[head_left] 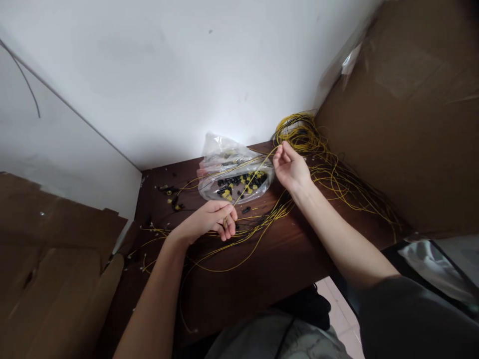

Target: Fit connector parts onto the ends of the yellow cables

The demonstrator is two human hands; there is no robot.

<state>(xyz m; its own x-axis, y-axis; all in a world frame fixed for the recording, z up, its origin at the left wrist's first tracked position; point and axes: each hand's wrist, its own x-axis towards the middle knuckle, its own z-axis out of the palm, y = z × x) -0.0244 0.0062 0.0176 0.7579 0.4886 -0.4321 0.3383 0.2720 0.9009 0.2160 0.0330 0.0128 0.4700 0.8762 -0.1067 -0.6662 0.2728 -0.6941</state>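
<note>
Between my two hands a thin yellow wire [250, 182] runs taut on a slant. My left hand [217, 218] pinches its lower end, palm turned inward. Higher and to the right, my right hand [291, 164] grips the wire between thumb and fingertips. Behind the wire lies an open clear plastic bag [224, 145] holding small black and yellow plastic parts [245, 182]. Below my hands, a loose bundle of yellow and black wires [262, 224] stretches across the dark brown table [258, 279].
A coil of yellow and black wires [299, 132] sits at the back right against a large cardboard box [404, 124]. More cardboard [56, 269] stands at the left. A white wall [224, 65] closes off the back. A few black and yellow bits [175, 202] lie left of the bag.
</note>
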